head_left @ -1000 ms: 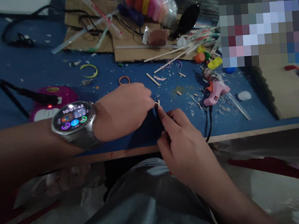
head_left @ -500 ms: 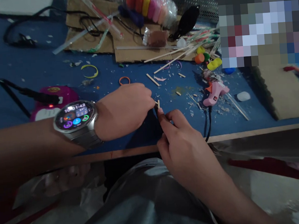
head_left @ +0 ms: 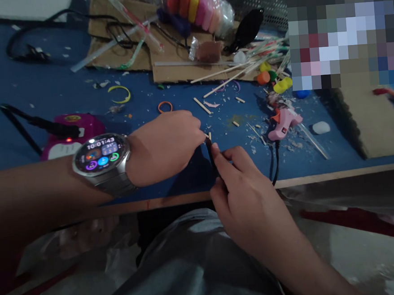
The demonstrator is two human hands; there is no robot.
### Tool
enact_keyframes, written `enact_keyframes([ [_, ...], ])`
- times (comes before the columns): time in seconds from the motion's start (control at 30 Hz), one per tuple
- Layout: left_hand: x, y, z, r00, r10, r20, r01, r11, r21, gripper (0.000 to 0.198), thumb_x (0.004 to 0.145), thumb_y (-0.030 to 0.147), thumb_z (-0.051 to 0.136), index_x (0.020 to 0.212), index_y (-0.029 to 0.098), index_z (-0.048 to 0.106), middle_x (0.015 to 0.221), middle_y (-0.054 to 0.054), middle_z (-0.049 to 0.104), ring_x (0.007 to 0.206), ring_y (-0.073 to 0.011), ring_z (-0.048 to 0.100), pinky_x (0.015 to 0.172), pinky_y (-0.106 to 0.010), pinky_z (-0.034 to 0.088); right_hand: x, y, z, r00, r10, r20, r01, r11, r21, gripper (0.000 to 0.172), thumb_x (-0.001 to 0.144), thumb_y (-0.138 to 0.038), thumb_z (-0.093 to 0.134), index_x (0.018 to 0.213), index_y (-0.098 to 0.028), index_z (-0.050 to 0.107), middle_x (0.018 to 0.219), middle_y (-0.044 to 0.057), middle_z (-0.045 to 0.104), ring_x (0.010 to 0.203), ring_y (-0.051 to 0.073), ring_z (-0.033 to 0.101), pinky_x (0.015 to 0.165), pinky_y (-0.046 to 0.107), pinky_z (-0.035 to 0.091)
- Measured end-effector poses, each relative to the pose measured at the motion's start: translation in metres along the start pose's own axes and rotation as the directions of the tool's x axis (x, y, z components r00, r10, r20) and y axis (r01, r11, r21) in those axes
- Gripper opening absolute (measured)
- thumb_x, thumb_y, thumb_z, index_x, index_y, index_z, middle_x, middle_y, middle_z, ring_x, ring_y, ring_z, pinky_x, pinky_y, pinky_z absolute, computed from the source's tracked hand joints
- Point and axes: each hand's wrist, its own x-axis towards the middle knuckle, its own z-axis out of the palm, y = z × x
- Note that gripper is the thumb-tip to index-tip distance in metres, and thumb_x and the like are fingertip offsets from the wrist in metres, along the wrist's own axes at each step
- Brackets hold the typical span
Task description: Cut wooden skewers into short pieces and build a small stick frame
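My left hand (head_left: 168, 145), with a watch (head_left: 101, 154) on its wrist, is closed low over the blue table. The pale tip of a thin wooden stick (head_left: 206, 135) shows at its fingertips; the rest is hidden. My right hand (head_left: 244, 180) is wrapped round a slim dark tool (head_left: 210, 152), whose far end meets the stick beside my left fingers. I cannot make out the tool's exact kind. Just beyond that end is a short cut piece of stick (head_left: 210, 135). Other stick pieces (head_left: 202, 105) are scattered farther off.
A pink glue gun (head_left: 284, 122) with its cord lies right of my hands, among white shavings. A purple device (head_left: 72, 129) with a plugged cable is at left. Cardboard (head_left: 178, 72), clay packs (head_left: 194, 6) and long sticks (head_left: 225, 71) lie at the back.
My right fingers have shifted slightly right and back, so more of the dark tool shows. The short stick piece by the fingertips is now partly covered by the tool. My left hand barely moves.
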Motion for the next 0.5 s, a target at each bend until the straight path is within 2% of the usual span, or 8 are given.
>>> enact_keyframes([
  [0.1, -0.0002, -0.0006, 0.0005, 0.999, 0.015, -0.032, -0.015, 1.0, -0.011, 0.016, 0.09, 0.011, 0.062, 0.079, 0.019, 0.07, 0.083, -0.007, 0.07, 0.086, -0.0275, 0.067, 0.081, -0.04, 0.051, 0.0022, -0.0006, 0.0008, 1.0, -0.002, 0.015, 0.002, 1.0, 0.01, 0.058, 0.097, -0.012, 0.046, 0.153, -0.002, 0.059, 0.121, 0.02, 0.062, 0.092, 0.027, 0.067, 0.083, 0.045, 0.066],
  [0.23, -0.0008, 0.0012, -0.0014, 1.0, -0.009, -0.019, 0.009, 1.0, -0.025, 0.016, 0.091, 0.011, 0.062, 0.08, 0.018, 0.071, 0.083, -0.007, 0.071, 0.086, -0.0266, 0.066, 0.081, -0.039, 0.05, 0.0029, 0.0001, 0.002, 1.0, -0.016, 0.007, 0.016, 1.0, 0.014, 0.06, 0.097, -0.011, 0.046, 0.154, 0.002, 0.057, 0.119, 0.021, 0.062, 0.093, 0.027, 0.067, 0.084, 0.046, 0.066],
  [0.33, -0.0017, 0.0031, -0.0029, 1.0, -0.018, -0.02, 0.017, 0.999, -0.03, 0.019, 0.092, 0.011, 0.061, 0.079, 0.018, 0.073, 0.082, -0.007, 0.07, 0.082, -0.0262, 0.065, 0.078, -0.04, 0.049, 0.0018, 0.0015, 0.0021, 1.0, 0.0, -0.002, 0.0, 1.0, 0.004, 0.06, 0.098, -0.012, 0.046, 0.156, -0.002, 0.057, 0.119, 0.02, 0.063, 0.092, 0.027, 0.068, 0.083, 0.045, 0.066],
  [0.5, -0.0027, 0.0042, -0.0022, 0.997, 0.073, -0.022, -0.072, 0.996, 0.046, 0.02, 0.091, 0.013, 0.064, 0.073, 0.019, 0.072, 0.077, -0.006, 0.069, 0.079, -0.0266, 0.063, 0.079, -0.042, 0.047, 0.001, 0.0014, 0.0022, 1.0, 0.0, -0.009, 0.0, 1.0, -0.006, 0.062, 0.098, -0.013, 0.045, 0.158, 0.001, 0.055, 0.118, 0.02, 0.062, 0.093, 0.027, 0.069, 0.086, 0.043, 0.066],
])
